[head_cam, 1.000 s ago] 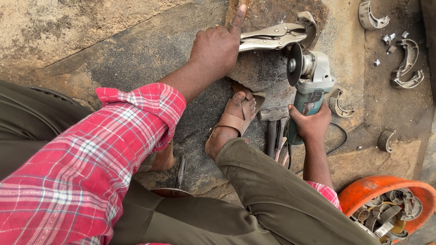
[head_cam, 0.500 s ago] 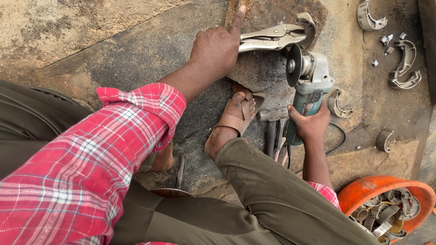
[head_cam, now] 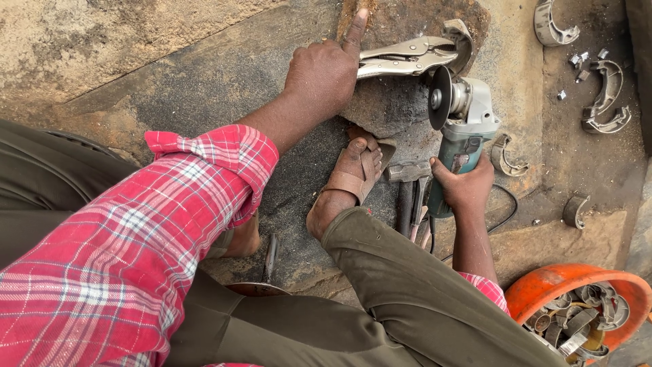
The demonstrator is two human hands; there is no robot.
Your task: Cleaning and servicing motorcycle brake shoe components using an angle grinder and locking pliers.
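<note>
My left hand (head_cam: pixel 324 73) grips the handles of silver locking pliers (head_cam: pixel 407 56), index finger pointing up. The pliers' jaws clamp a curved metal piece (head_cam: pixel 460 39) lying on a rusty plate (head_cam: pixel 407 20). My right hand (head_cam: pixel 465 185) holds the body of a teal and grey angle grinder (head_cam: pixel 462 126). Its dark disc (head_cam: pixel 440 98) stands upright just below the pliers and the clamped piece. My sandalled foot (head_cam: pixel 353 173) rests on a flat stone (head_cam: pixel 380 105) between the two hands.
Several curved metal half-rings lie on the ground at the right (head_cam: pixel 608 102), with one near the grinder (head_cam: pixel 506 156). An orange bowl (head_cam: pixel 543 285) at the bottom right holds several metal parts. A hammer (head_cam: pixel 407 183) lies beside my foot. The grinder's black cord (head_cam: pixel 506 214) loops behind my right wrist.
</note>
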